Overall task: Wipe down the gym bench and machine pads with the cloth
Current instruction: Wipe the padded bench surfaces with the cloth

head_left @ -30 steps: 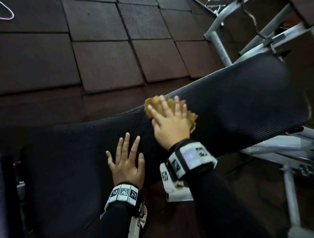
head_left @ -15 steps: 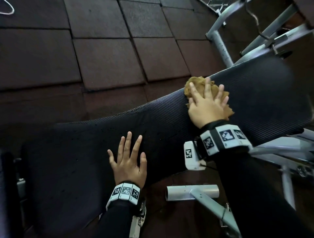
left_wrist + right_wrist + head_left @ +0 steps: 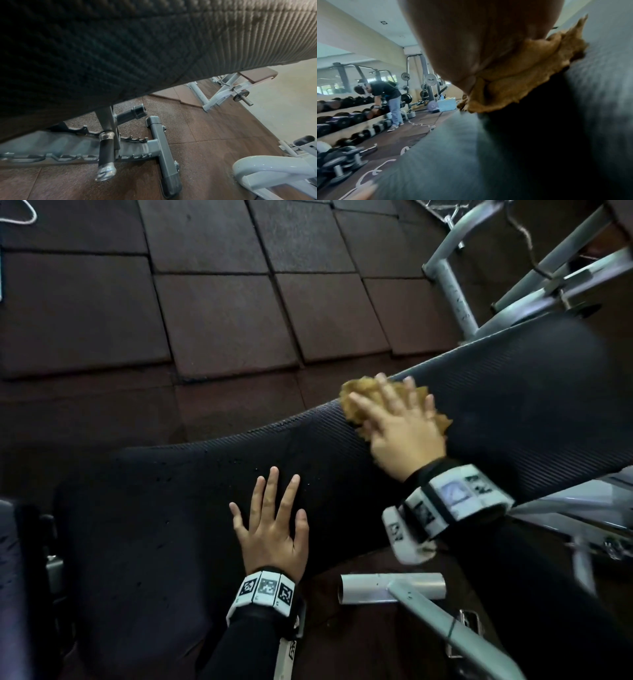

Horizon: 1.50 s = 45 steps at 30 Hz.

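Wiping underway: right hand (image 3: pixel 404 429) pressing cloth (image 3: pixel 359 398) flat, fingers spread, at bench (image 3: pixel 513 412) 12 o'clock edge; left hand (image 3: pixel 272 532) bracing, splayed; other pads seemingly remaining

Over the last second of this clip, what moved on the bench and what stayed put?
The right hand pushed the cloth along the bench pad away from the left hand, then drew it partway back. It kept pressing the cloth flat. The left hand stayed spread on the pad.

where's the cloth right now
In the head view the tan cloth lies under the right hand, pressed on the far edge of the black bench pad, right of the flat left hand.
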Motion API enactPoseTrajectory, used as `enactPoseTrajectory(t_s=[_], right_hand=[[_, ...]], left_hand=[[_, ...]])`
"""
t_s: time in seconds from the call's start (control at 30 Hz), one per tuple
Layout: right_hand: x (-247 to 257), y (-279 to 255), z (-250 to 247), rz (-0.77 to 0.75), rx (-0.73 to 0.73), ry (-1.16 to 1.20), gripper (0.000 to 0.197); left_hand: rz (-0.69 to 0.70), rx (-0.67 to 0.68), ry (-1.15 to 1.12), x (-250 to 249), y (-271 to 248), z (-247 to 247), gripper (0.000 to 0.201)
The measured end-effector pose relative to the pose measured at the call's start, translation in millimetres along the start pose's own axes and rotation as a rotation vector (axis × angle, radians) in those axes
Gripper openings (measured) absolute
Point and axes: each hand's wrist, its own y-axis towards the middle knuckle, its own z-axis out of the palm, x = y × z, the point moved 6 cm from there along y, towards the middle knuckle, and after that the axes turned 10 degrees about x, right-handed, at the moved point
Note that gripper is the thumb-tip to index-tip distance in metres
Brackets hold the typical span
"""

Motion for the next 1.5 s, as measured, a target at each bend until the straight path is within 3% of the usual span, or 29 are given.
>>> enactPoseTrajectory(t_s=[0.1, 0.2, 0.3, 0.47, 0.6, 0.77, 0.93, 1.17, 1.3, 1.5], right_hand=[[-42.7, 32.6, -33.4, 0.108, 0.02, 0.009, 0.044], [-59.0, 62.3, -52.2, 0.15, 0.137, -0.058, 0.04], [-42.9, 75.6, -53.8, 0.099, 0.247, -0.216, 0.038], [3.9, 73.1, -37.2, -0.05, 0.37, -0.146, 0.025], [50.6, 70.4, -18.7, -0.173, 0.428, -0.156, 0.027], [59.8, 73.8, -20.7, -0.142, 0.605, 0.066, 0.024], [92.4, 73.7, -3.3, -0.177, 0.603, -0.039, 0.026], [178.4, 77.5, 55.7, -0.384, 0.586, -0.205, 0.036], [216.3, 52.8, 82.0, -0.597, 0.53, -0.302, 0.046], [174.6, -5.2, 84.5, -0.91, 0.512, -0.547, 0.049]], left_hand=[[0.007, 0.044, 0.021, 0.3, 0.6, 0.7, 0.053], [-0.015, 0.085, 0.07, 17.4, -4.3, -5.1, 0.056], [-0.271, 0.073, 0.052, 71.8, -25.3, -21.8, 0.063], [-0.546, 0.128, -0.001, 149.1, -62.5, -41.1, 0.077], [-0.805, 0.135, -0.178, 186.0, -83.8, -49.6, 0.095], [-0.817, 0.231, -0.272, 199.0, -82.7, -42.9, 0.095], [-0.815, 0.237, -0.314, 204.2, -83.4, -40.2, 0.093], [-0.797, 0.286, -0.336, 203.9, -82.2, -42.8, 0.094], [-0.802, 0.301, -0.341, 200.8, -81.8, -44.5, 0.094], [-0.8, 0.329, -0.353, 196.0, -79.4, -47.0, 0.098]])
